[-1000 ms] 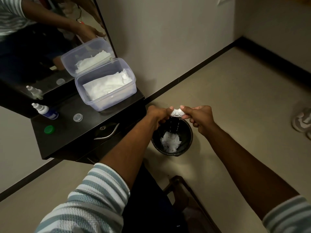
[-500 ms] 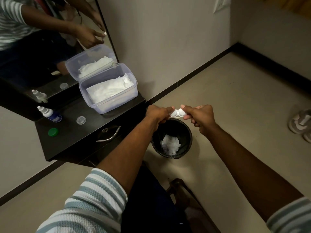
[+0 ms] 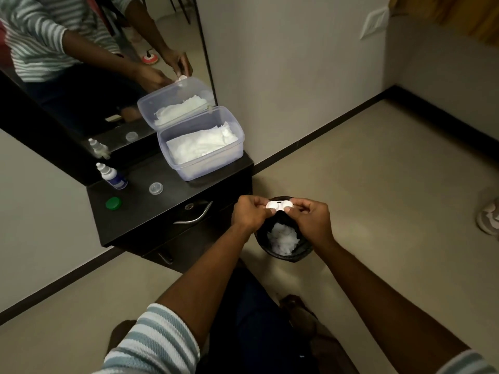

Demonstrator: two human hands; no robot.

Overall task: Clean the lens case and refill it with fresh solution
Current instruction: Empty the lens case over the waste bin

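A white two-well lens case (image 3: 279, 205) is held level over a black bin (image 3: 302, 253) on the floor. My left hand (image 3: 249, 213) pinches its left end and my right hand (image 3: 313, 220) pinches its right end. Its wells face up with no caps on. A green cap (image 3: 113, 203) and a clear cap (image 3: 155, 188) lie on the dark vanity top (image 3: 167, 206). A small solution bottle (image 3: 112, 176) with a white nozzle and blue label stands near the mirror.
A clear plastic tub (image 3: 201, 143) of white tissues sits at the vanity's right end, against the mirror (image 3: 81, 76). The bin holds crumpled white tissue (image 3: 282, 237). A drawer handle (image 3: 193, 215) juts from the vanity front. A shoe (image 3: 488, 215) lies at the right edge.
The case was tipped over the bin with liquid running out; both hands have turned it back to level. The view has tilted upward.
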